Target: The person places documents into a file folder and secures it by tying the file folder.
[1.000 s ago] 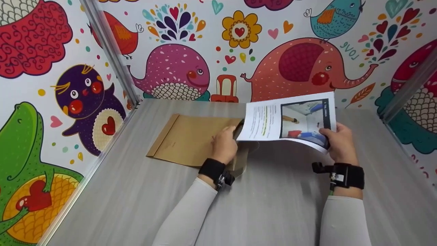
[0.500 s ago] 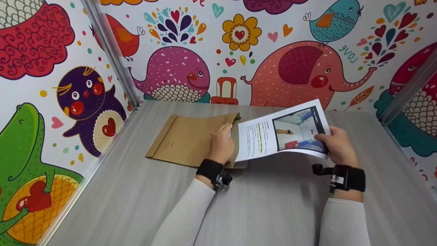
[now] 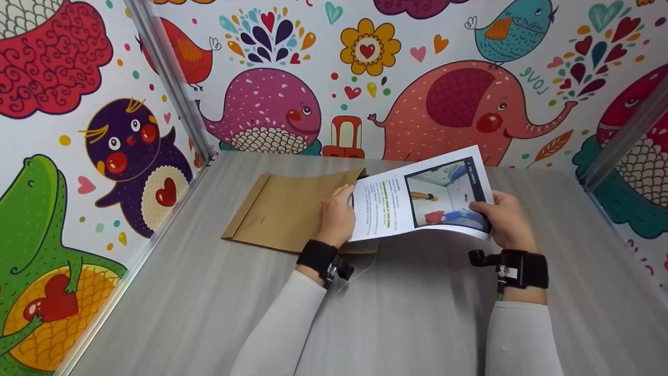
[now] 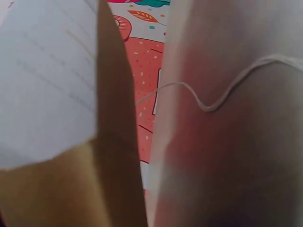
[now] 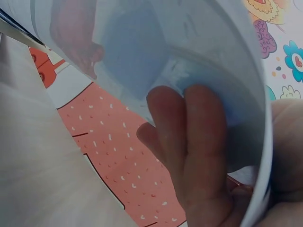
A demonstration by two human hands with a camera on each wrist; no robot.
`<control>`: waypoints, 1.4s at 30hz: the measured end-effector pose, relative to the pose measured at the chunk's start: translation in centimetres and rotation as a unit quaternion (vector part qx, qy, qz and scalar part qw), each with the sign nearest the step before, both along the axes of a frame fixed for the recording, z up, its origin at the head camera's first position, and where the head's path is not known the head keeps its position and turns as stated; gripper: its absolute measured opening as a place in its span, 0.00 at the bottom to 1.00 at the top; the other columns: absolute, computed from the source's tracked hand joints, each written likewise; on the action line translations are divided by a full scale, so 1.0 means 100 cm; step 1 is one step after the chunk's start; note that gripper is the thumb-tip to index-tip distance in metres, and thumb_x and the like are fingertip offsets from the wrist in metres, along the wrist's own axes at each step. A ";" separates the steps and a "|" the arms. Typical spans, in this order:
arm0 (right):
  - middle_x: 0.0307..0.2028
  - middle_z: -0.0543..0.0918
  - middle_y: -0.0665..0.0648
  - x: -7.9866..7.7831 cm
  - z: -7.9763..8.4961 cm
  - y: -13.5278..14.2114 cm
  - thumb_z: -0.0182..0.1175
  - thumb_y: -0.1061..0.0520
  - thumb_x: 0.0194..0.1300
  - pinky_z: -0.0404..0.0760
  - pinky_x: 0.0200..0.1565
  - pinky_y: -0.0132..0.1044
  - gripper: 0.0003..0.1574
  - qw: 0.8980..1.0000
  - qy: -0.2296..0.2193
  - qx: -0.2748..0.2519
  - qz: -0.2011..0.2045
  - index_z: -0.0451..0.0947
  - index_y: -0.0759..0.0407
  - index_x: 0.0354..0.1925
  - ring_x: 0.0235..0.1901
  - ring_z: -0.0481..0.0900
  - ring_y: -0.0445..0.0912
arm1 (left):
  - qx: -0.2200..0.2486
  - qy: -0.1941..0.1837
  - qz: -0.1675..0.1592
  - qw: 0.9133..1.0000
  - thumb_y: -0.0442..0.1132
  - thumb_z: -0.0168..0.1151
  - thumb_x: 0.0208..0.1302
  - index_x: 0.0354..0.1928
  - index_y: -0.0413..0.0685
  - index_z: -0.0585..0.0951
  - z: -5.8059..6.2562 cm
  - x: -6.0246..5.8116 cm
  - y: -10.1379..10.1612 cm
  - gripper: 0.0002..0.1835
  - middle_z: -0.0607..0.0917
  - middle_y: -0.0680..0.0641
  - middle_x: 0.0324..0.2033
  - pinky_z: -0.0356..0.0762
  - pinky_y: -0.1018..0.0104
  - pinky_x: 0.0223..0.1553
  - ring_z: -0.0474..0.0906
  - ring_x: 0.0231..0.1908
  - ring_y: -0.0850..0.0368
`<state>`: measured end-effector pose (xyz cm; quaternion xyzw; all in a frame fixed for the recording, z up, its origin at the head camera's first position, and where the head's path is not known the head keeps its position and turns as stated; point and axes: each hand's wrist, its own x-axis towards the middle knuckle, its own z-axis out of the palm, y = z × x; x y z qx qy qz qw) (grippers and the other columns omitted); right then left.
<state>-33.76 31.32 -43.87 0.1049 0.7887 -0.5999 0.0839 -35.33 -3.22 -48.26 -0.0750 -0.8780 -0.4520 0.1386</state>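
Note:
A brown paper envelope (image 3: 284,209) lies on the table, its opening toward the right. My left hand (image 3: 338,216) grips the envelope by that open end; the thumb is hidden. My right hand (image 3: 509,219) pinches the right edge of some white printed paper (image 3: 376,209), thumb on top and fingers (image 5: 206,137) underneath. The paper bears text, a yellow highlight and a photo, and bows between the hands. Its left edge meets the envelope's mouth beside my left hand. In the left wrist view, the paper (image 4: 47,94) overlaps brown envelope material (image 4: 57,189).
A thin white string (image 4: 213,106) trails from near the envelope's mouth over the grey table (image 3: 407,313). Printed cartoon walls (image 3: 349,83) stand behind and at both sides, with metal posts (image 3: 177,78) at the corners. Each wrist wears a black camera strap (image 3: 527,269).
The right hand has brought the paper left and tilted it, its left edge now at the envelope's mouth. The left hand has shifted slightly left, staying on the envelope.

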 end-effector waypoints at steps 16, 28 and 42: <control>0.75 0.68 0.72 -0.003 -0.002 -0.010 0.54 0.53 0.82 0.81 0.45 0.25 0.39 0.999 0.020 0.043 0.010 0.58 0.67 0.81 0.62 0.74 0.56 | -0.058 -0.023 -0.046 0.997 0.22 0.45 0.75 0.72 0.40 0.77 0.020 0.000 -0.012 0.28 0.76 0.38 0.74 0.45 0.20 0.76 0.70 0.76 0.42; 0.76 0.68 0.67 -0.001 0.010 -0.020 0.54 0.51 0.82 0.85 0.47 0.26 0.40 1.000 0.015 0.008 0.001 0.57 0.60 0.83 0.61 0.77 0.55 | -0.077 -0.031 -0.035 0.996 0.22 0.47 0.74 0.72 0.41 0.77 0.020 0.002 -0.007 0.28 0.76 0.40 0.74 0.46 0.22 0.77 0.70 0.76 0.42; 0.74 0.70 0.69 0.009 0.024 -0.028 0.55 0.51 0.81 0.87 0.45 0.29 0.40 0.998 0.030 0.049 0.018 0.58 0.61 0.82 0.57 0.80 0.57 | -0.093 -0.024 -0.035 0.995 0.22 0.45 0.73 0.72 0.42 0.77 0.018 0.002 -0.007 0.29 0.77 0.40 0.73 0.50 0.21 0.75 0.72 0.75 0.41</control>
